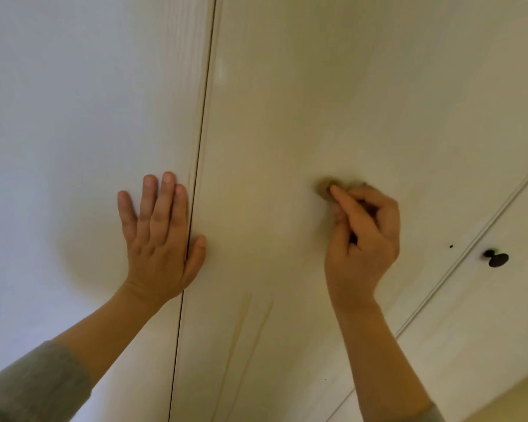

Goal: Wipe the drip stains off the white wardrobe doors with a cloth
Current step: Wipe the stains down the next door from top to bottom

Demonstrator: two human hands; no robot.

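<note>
Here, left hand [159,239] lies flat along the door seam [200,147]; right hand [363,239] pinches cloth [323,187] mid-panel.

A left hand [159,239] lies flat on the left door [73,117], thumb across the seam [201,147]. To its right, a right hand [360,239] presses a cloth [325,188] on the middle door [317,86], above drip stains [250,330]. A knob [496,258] sits further right.

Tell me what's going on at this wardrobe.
A person is cleaning white wardrobe doors. The left hand lies flat across the seam, fingers on the left door, thumb on the middle door. The right hand pinches a small brownish cloth against the middle door. Two faint drip streaks lower down are not yet wiped.
</note>
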